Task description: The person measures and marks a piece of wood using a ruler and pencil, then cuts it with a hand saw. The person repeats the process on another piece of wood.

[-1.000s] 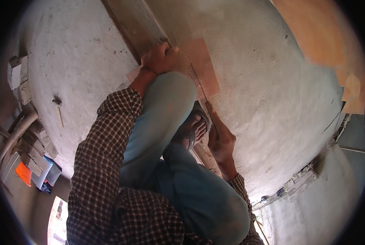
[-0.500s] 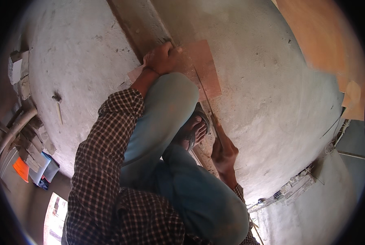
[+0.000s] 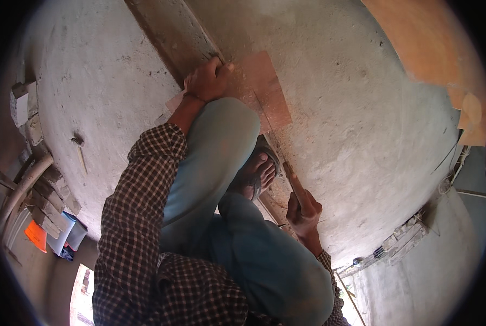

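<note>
A thin reddish-brown board (image 3: 270, 81) lies across a long wooden plank (image 3: 164, 32) on the floor. Curled over the board where it crosses the plank is my left hand (image 3: 207, 80), pressing on it; my knee hides part of the board. My right hand (image 3: 304, 214) is closed around the wooden handle of a saw (image 3: 294, 179). The saw's narrow blade runs up and to the left, its far end over the board. Beside the blade my sandalled foot (image 3: 259, 174) rests on the plank.
Large orange-brown sheets (image 3: 433, 43) lie at the far right. A small hammer-like tool (image 3: 79, 152) is on the floor at left. Wood pieces and a curved branch (image 3: 25, 182) are stacked at the left edge, with an orange item (image 3: 36, 236) below them.
My right hand has drawn the saw back toward me, down and slightly right, so more of its handle shows. The left hand still presses on the board.
</note>
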Action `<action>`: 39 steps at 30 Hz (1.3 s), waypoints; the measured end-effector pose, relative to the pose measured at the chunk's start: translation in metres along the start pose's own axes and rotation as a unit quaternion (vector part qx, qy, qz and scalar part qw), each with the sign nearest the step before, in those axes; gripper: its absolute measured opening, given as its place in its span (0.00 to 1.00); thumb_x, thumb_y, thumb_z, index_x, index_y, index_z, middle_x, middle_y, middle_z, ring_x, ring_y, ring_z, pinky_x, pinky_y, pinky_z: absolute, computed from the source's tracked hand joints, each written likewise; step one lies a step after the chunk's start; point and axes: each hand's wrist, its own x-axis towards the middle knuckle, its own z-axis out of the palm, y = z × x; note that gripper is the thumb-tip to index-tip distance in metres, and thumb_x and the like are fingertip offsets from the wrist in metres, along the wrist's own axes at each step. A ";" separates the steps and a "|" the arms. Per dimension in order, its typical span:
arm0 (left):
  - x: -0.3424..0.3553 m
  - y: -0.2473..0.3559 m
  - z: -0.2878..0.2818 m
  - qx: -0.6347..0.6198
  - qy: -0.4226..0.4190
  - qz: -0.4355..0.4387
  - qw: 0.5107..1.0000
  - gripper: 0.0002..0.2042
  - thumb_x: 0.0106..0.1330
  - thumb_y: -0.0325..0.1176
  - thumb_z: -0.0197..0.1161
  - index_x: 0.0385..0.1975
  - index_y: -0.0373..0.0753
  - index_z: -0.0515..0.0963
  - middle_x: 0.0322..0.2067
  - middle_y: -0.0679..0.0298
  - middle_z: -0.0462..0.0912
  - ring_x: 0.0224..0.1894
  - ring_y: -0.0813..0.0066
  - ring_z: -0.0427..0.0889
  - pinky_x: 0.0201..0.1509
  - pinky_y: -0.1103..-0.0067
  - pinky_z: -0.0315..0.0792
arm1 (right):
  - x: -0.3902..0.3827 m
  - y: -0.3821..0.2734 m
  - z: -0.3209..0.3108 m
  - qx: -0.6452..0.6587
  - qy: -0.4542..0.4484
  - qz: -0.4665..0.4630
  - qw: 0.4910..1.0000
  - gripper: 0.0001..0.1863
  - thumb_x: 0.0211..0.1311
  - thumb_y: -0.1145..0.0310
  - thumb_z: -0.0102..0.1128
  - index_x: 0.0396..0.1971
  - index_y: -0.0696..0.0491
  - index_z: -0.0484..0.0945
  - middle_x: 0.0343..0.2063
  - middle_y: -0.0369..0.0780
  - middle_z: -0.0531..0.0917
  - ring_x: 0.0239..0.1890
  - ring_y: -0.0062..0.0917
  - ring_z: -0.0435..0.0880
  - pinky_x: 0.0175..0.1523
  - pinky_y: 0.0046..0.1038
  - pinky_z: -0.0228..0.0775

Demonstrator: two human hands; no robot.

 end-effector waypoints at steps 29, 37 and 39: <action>0.053 0.073 0.033 0.223 -0.008 0.575 0.787 0.15 0.77 0.47 0.56 0.41 0.43 0.83 0.39 0.69 0.78 0.52 0.73 0.75 0.61 0.69 0.65 | 0.037 -0.009 0.019 -0.007 0.000 0.004 1.000 0.28 0.68 0.84 0.55 0.66 0.51 0.78 0.23 0.43 0.81 0.20 0.24 0.78 0.25 0.30 0.70; 0.051 0.073 0.039 0.232 -0.016 0.557 0.797 0.15 0.77 0.47 0.56 0.37 0.44 0.83 0.38 0.70 0.78 0.52 0.75 0.75 0.59 0.71 0.67 | 0.034 0.006 0.032 -0.020 -0.003 0.007 1.000 0.28 0.69 0.83 0.56 0.68 0.49 0.76 0.26 0.42 0.83 0.22 0.23 0.80 0.26 0.29 0.72; 0.052 0.072 0.036 0.221 -0.001 0.562 0.797 0.15 0.77 0.47 0.57 0.36 0.44 0.83 0.37 0.70 0.78 0.50 0.75 0.75 0.59 0.71 0.67 | 0.049 0.011 0.047 -0.019 0.035 -0.024 0.999 0.31 0.68 0.80 0.60 0.69 0.41 0.76 0.20 0.37 0.77 0.16 0.20 0.75 0.21 0.31 0.69</action>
